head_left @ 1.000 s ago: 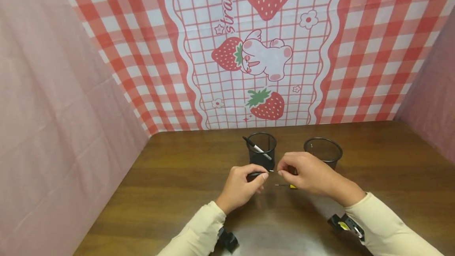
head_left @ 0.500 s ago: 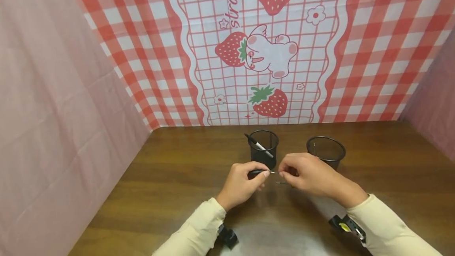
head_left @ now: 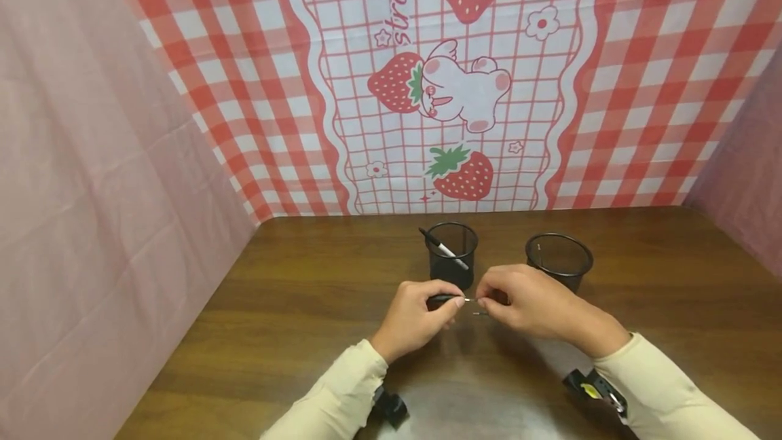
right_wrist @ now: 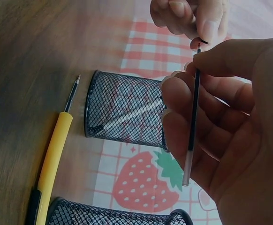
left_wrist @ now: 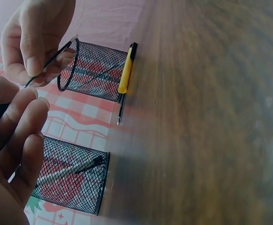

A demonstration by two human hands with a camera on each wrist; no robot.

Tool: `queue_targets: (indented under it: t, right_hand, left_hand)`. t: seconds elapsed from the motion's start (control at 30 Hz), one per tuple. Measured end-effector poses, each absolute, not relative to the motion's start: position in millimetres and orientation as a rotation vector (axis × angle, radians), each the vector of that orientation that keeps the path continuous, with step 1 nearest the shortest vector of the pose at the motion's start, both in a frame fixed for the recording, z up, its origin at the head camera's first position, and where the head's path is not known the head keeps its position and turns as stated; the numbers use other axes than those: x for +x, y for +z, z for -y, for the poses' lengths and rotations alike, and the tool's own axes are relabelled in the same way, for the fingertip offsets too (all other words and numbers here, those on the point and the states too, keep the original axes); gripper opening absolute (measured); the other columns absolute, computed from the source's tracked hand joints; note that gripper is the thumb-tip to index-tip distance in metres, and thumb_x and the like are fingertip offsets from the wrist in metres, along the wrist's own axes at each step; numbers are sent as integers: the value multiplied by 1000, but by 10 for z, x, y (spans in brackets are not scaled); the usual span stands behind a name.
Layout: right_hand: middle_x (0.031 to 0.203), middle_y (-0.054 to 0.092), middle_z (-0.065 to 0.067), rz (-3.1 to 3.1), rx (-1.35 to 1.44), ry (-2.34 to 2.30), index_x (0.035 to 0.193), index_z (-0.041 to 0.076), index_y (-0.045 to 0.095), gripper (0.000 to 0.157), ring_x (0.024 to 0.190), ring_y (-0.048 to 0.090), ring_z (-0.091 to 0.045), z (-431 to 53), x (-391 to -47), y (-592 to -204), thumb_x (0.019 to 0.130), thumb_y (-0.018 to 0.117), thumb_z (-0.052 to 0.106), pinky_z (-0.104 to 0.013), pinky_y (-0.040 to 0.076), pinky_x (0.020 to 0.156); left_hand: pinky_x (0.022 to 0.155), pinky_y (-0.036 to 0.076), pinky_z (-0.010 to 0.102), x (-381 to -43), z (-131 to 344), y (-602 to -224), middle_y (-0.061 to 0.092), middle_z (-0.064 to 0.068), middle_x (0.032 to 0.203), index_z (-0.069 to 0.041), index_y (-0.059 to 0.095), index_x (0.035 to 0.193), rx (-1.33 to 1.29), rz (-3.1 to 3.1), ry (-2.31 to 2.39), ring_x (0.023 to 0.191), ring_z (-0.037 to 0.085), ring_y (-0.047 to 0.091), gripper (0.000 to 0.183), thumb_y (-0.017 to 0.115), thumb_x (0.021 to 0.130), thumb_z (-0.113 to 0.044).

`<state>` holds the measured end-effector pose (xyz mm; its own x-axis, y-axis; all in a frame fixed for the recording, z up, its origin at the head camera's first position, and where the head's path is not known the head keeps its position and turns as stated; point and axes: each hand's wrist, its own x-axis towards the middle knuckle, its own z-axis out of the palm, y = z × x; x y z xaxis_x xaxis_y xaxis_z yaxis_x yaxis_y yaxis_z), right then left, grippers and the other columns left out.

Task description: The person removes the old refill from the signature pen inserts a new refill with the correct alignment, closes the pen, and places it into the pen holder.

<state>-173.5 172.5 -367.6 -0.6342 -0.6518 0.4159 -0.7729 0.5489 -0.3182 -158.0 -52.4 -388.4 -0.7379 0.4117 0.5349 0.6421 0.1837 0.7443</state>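
My left hand (head_left: 415, 321) grips a slim black pen barrel (head_left: 438, 299). Opposite it, my right hand (head_left: 534, 301) pinches a thin ink refill (right_wrist: 194, 122) between thumb and forefinger. In the right wrist view the refill is dark with a pale, see-through end, and its metal point is at the left fingertips. Whether that point sits inside the barrel's end is hidden by the fingers. A yellow pen (right_wrist: 54, 157) with a black end and a bare refill tip lies on the table below the hands; in the head view my right hand covers most of it.
Two black mesh pen cups stand behind the hands. The left cup (head_left: 450, 278) holds a black-and-white marker (head_left: 451, 254); in the right cup (head_left: 573, 282) something thin leans on the wall. Checked strawberry cloth (head_left: 256, 87) hangs at the wooden table's (head_left: 275, 304) back edge.
My right fingers have come slightly closer to the left fingertips, narrowing the gap. The yellow part of the pen on the table is now hidden behind my right hand in the head view.
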Motion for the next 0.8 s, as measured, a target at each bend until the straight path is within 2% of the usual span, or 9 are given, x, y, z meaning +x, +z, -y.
queue_targets:
  t: [0.2,0.43,0.6,0.8]
  right_hand:
    - [77,53,21,2543,1183,693,85,26,66,18,67,52,-1,-1716,-1726,-3686,88,73,10,-20,46,58]
    - [77,53,22,2556,1175,681,85,28,65,19,68,53,-1,-1710,-1724,-3686,88,74,11,-20,47,59]
    - [78,55,22,2564,1173,679,87,26,67,16,69,52,2,-1715,-1734,-3670,89,74,13,-21,48,60]
    - [80,58,22,2632,1155,684,93,20,71,2,71,55,4,-1761,-1756,-3663,95,70,20,-22,51,62]
  left_hand:
    - [48,54,19,-1684,509,-4040,68,8,64,0,73,91,-1027,2267,-1565,52,4,62,5,71,89,4]
    - [49,54,20,-1793,512,-4198,67,2,64,-6,74,92,-1064,2275,-1540,53,-3,59,5,71,90,-2]
    - [47,54,21,-1740,508,-4114,65,3,62,-1,73,89,-1106,2224,-1509,51,0,58,5,69,89,2]
    - [48,54,18,-1625,522,-3933,65,5,61,2,72,88,-1087,2196,-1518,51,0,59,5,68,89,5]
